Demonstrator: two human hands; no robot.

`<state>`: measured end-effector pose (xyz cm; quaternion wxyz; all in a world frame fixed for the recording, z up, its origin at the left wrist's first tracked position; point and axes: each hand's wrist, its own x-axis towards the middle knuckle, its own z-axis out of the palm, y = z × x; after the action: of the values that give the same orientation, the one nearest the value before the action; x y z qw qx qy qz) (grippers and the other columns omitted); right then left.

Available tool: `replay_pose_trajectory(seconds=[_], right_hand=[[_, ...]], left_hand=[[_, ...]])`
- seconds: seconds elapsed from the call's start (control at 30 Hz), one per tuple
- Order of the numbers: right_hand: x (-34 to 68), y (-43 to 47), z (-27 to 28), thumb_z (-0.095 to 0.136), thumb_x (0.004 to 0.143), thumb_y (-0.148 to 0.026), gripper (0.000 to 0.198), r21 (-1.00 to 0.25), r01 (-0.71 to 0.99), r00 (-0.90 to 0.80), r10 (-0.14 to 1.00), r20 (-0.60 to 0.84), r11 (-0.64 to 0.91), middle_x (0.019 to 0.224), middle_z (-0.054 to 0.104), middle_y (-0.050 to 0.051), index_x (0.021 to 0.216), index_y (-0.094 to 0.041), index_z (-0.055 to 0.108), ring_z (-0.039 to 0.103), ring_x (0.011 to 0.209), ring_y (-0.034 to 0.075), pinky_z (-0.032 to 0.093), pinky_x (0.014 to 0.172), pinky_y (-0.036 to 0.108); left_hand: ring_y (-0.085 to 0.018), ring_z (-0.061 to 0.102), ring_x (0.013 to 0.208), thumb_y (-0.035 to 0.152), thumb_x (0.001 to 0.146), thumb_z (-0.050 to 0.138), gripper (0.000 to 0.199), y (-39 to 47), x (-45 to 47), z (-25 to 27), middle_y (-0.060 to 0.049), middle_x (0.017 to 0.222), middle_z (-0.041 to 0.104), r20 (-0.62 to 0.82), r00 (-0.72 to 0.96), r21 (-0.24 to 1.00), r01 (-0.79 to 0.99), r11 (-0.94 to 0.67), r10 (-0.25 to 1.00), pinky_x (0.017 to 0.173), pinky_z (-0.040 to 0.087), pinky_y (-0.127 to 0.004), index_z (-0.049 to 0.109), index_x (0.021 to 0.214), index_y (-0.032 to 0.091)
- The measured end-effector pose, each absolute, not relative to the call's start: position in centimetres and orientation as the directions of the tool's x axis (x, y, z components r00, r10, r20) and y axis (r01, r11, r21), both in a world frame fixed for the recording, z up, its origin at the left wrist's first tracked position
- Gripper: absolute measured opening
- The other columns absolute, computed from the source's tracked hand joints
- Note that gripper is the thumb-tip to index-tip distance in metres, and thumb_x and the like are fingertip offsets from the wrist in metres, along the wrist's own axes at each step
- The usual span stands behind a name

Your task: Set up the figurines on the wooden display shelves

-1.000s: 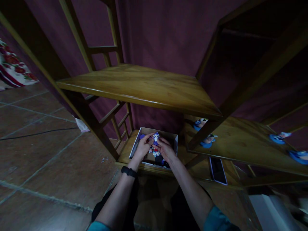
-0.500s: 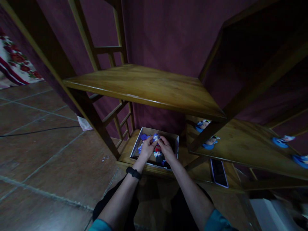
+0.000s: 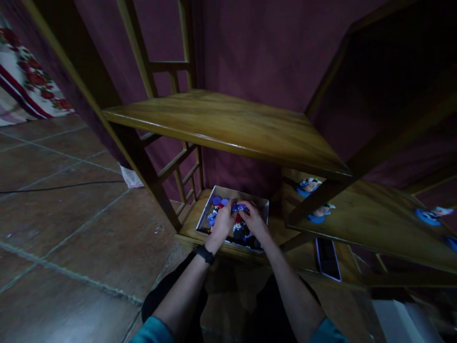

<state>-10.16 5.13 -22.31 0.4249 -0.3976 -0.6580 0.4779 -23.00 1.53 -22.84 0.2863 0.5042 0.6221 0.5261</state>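
A shallow white-rimmed cardboard box point(image 3: 246, 193) sits on the bottom wooden shelf, holding several small figurines, mostly purple, blue, red and black. Over it, my left hand point(image 3: 224, 220) and my right hand point(image 3: 254, 220) close from either side on one small blue-purple figurine point(image 3: 240, 208). Its finer details are too small and dim to make out. Below my hands a figurine with a white face point(image 3: 238, 232) lies among the others in the box. The box's right part is partly hidden by my right hand and in shadow.
A wooden shelf board point(image 3: 221, 121) overhangs the box. To the right, blue-based figurines point(image 3: 309, 186) stand on another shelf point(image 3: 360, 209), beside a wooden post. A phone point(image 3: 327, 258) lies on the lower right board. A dark cable point(image 3: 60, 186) crosses the tiled floor at left.
The figurine between my hands has turned, so its white face no longer shows toward me. My hands have shifted little over the box; the whole view has moved slightly.
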Motion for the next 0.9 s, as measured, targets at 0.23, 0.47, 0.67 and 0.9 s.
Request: replay_pose_trajectory(seconds=[0.23, 0.47, 0.67, 0.9], right_hand=[[-9.9, 6.2, -24.1, 0.07, 0.063, -0.032, 0.028, -0.999, -0.028, -0.202, 0.979, -0.039, -0.046, 0.079, 0.063, -0.003, 0.088, -0.022, 0.063, 0.059, 0.067, 0.012, 0.052, 0.065, 0.026], [-10.2, 6.2, -23.5, 0.072, 0.06, -0.032, 0.031, -0.992, -0.079, -0.164, 0.983, -0.087, -0.101, 0.081, 0.063, -0.003, 0.088, -0.021, 0.062, 0.061, 0.064, 0.011, 0.054, 0.062, 0.024], [-10.4, 6.2, -23.3, 0.069, 0.063, -0.03, 0.027, -0.998, -0.053, -0.137, 0.99, -0.025, -0.033, 0.078, 0.063, -0.004, 0.088, -0.022, 0.061, 0.06, 0.064, 0.011, 0.053, 0.064, 0.025], [-10.3, 6.1, -23.5, 0.066, 0.065, -0.029, 0.022, -0.991, 0.105, -0.116, 0.991, 0.067, 0.079, 0.08, 0.066, -0.002, 0.087, -0.025, 0.064, 0.06, 0.073, 0.016, 0.05, 0.069, 0.027]], left_hand=[[-0.016, 0.061, 0.066, 0.02, 0.058, 0.071, 0.03, 1.4, -23.4, -22.3, -0.003, 0.072, 0.067, -0.074, -0.181, 0.967, -0.255, 0.026, 0.981, 0.066, 0.049, -0.029, 0.064, 0.086, 0.015], [-0.014, 0.059, 0.064, 0.029, 0.063, 0.07, 0.024, 1.3, -23.6, -22.0, -0.004, 0.07, 0.067, -0.114, -0.134, 0.946, -0.318, 0.066, 0.984, 0.062, 0.047, -0.026, 0.067, 0.081, 0.014], [-0.012, 0.052, 0.054, 0.03, 0.069, 0.063, 0.017, 1.2, -23.4, -21.9, -0.001, 0.063, 0.062, -0.092, -0.164, 0.98, -0.189, 0.06, 0.982, 0.05, 0.04, -0.022, 0.069, 0.077, 0.016], [-0.011, 0.05, 0.054, 0.035, 0.064, 0.068, 0.022, 1.1, -23.2, -21.7, 0.0, 0.061, 0.059, -0.062, -0.197, 0.987, -0.156, 0.031, 0.978, 0.047, 0.037, -0.021, 0.067, 0.07, 0.015]])
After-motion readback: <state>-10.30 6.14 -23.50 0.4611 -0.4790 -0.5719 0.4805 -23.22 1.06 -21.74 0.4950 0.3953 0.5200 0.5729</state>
